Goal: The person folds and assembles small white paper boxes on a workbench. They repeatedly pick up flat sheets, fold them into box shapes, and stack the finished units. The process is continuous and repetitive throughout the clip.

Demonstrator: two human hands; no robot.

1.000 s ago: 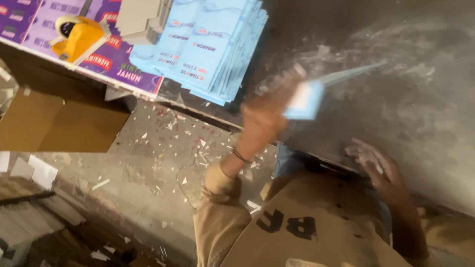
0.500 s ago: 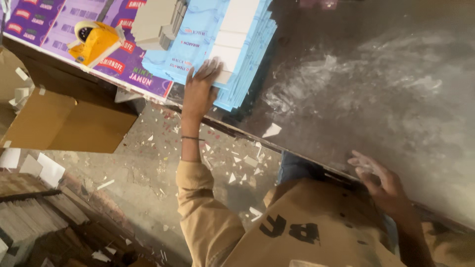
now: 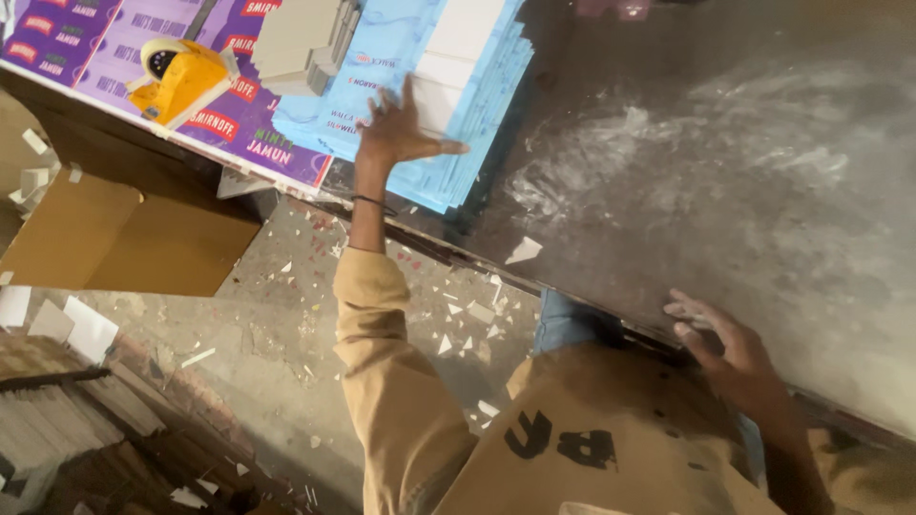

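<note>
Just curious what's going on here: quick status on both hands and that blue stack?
Left hand flat on blue stack, fingers spread. Right hand resting on dark table edge, holding nothing. Grey card pile and yellow tape dispenser beside stack.

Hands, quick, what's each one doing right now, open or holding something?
Left hand: open, fingers spread, palm down on the blue sheet stack, gripping nothing.
Right hand: open, resting flat on the dark table near its edge, holding nothing.

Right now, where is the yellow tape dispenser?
In the head view, the yellow tape dispenser lies upper left on the purple printed sheets, left of the grey card stack.
</note>
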